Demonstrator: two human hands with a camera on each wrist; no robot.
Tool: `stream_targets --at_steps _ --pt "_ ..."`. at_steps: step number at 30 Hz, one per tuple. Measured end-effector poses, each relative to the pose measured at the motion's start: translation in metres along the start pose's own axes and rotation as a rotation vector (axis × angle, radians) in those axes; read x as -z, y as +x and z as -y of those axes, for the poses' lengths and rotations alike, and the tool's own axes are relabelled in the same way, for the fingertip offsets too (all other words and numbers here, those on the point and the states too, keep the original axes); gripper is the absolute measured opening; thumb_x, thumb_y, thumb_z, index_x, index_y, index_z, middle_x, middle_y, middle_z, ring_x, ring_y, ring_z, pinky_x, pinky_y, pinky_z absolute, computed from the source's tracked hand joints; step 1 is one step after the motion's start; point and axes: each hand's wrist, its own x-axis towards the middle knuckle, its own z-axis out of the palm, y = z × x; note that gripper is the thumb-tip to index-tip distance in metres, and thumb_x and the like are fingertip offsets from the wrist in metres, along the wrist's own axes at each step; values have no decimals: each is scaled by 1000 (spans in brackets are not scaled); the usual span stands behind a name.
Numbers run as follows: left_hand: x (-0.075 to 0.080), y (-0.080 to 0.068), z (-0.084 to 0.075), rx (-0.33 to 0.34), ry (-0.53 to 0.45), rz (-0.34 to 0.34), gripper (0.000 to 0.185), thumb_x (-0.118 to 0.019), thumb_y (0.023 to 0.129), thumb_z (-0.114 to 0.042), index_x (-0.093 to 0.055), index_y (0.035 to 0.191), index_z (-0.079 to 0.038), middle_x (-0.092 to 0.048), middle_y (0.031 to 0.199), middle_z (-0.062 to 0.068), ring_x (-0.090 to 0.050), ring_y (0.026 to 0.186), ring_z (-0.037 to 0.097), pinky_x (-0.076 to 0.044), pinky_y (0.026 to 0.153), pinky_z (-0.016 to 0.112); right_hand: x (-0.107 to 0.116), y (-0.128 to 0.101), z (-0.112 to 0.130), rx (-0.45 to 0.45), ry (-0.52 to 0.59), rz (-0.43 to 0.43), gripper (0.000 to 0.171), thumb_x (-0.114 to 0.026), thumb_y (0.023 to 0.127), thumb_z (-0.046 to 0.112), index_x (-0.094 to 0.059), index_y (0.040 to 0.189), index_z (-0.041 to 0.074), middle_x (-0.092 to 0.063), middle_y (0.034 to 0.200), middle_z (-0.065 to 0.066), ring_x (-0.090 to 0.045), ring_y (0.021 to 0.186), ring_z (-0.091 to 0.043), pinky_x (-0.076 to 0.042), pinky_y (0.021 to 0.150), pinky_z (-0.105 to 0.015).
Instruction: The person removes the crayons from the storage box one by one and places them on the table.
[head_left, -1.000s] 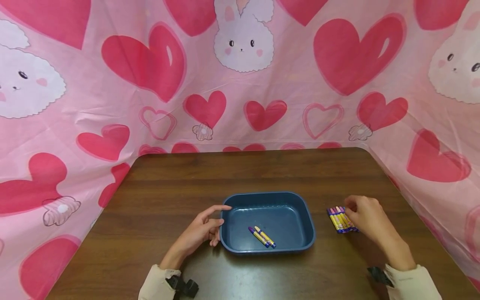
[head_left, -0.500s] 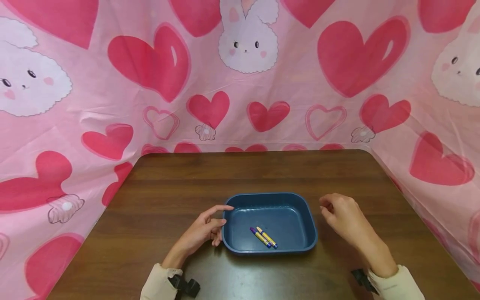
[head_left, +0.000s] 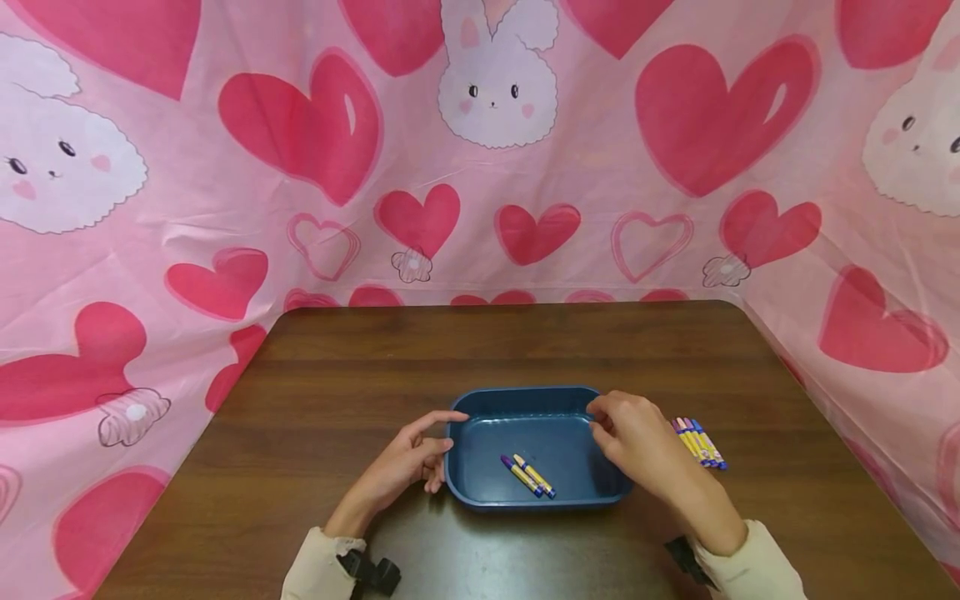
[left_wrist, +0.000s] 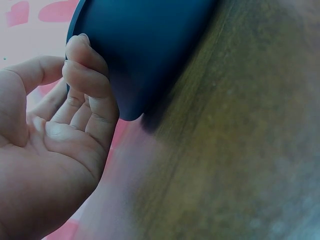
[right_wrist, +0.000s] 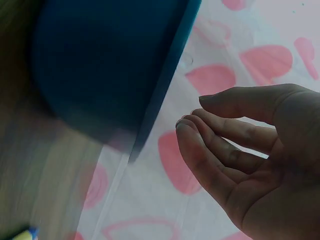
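L hand (head_left: 405, 463) fingers (left_wrist: 87, 80) are curling loosely vs the blue tray (head_left: 480, 492) outer wall at its 9 o'clock, touching, not gripping. R hand (head_left: 637, 437) is hovering over the tray's 3 o'clock rim, fingers (right_wrist: 210, 150) relaxed, slightly bent, holding nothing. Two crayons (head_left: 528, 475) are lying inside the tray; crayon bunch (head_left: 699, 442) is lying on the table (head_left: 337, 375) at 3 o'clock.
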Motion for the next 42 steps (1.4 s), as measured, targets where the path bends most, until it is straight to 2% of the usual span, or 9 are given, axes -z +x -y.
stream_targets --at_steps 13,16,20,24,35,42 --pt "0 3 1 -6 0 30 47 -53 104 -20 -43 148 -9 -60 67 9 -57 51 16 -52 51 27 -32 8 30 37 41 184 14 -79 82 7 -74 96 4 -66 84 -2 -60 74 -10 -56 68 -26" --pt "-1 4 2 -8 -4 33 47 -53 104 -20 -42 148 -8 -60 66 8 -57 50 16 -52 50 28 -42 8 34 74 44 209 9 -77 83 6 -73 91 4 -63 79 1 -56 71 -9 -53 65 -26" --pt "-1 4 3 -9 -5 40 46 -52 104 -20 -42 148 -8 -60 66 8 -57 50 16 -51 50 28 -56 4 37 110 63 228 6 -75 81 5 -69 81 7 -54 70 5 -47 63 -7 -43 56 -25" --pt "-1 4 3 -7 -6 42 46 -53 104 -20 -42 148 -8 -60 66 9 -56 50 17 -51 50 28 -68 0 37 93 94 269 14 -74 82 6 -65 73 11 -47 65 6 -42 58 -6 -36 51 -23" --pt "0 1 1 10 -4 15 48 -53 104 -21 -42 148 -7 -58 66 10 -56 51 18 -51 51 28 -80 4 31 -41 203 343 9 -76 80 6 -68 77 9 -56 67 7 -50 59 -7 -45 55 -24" --pt "1 1 1 7 -9 9 48 -54 104 -22 -42 148 -7 -58 66 9 -57 52 18 -51 51 28 -81 7 30 -50 205 343 9 -72 83 6 -67 77 9 -56 66 8 -50 58 -7 -45 54 -25"
